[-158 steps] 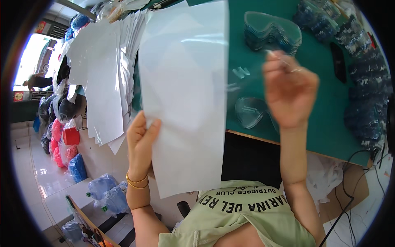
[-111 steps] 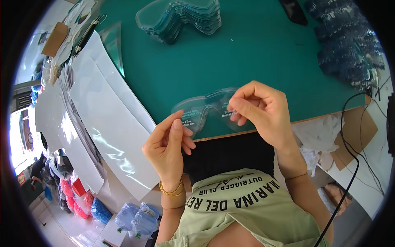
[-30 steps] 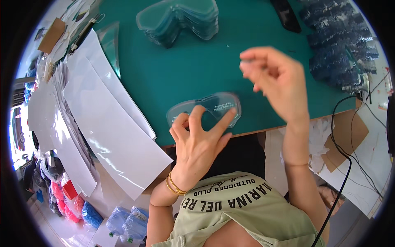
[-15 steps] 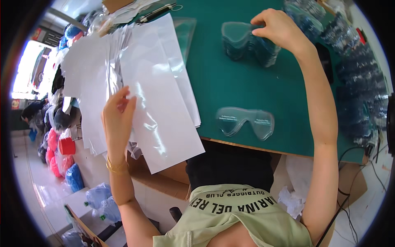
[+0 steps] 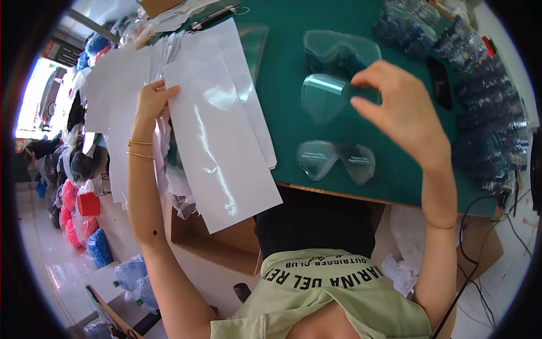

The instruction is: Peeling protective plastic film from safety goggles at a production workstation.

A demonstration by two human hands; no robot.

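My right hand [image 5: 400,110] is closed in a pinch on a clear goggle-shaped plastic film [image 5: 323,99], held over the green table just below a stack of similar films [image 5: 341,46]. Nearer to me, another goggle-shaped film [image 5: 316,161] with small print lies flat close to the table's front edge. On the left, my left hand [image 5: 152,101] pinches the edge of a glossy white sheet [image 5: 217,130], thumb on top and the other fingers partly hidden. That sheet lies over a fanned pile of white sheets [image 5: 118,90] and overhangs the front edge.
Rows of stacked clear films [image 5: 488,118] line the table's right side. A black phone [image 5: 439,82] lies beside them. At the top left are a pen [image 5: 214,18] and papers. An open cardboard box [image 5: 220,248] stands below the front edge, and cables [image 5: 468,243] hang at the right.
My right hand has moved from the stack toward me, bringing a goggle-shaped film off it. My left hand has gone up and taken the white sheet's edge.
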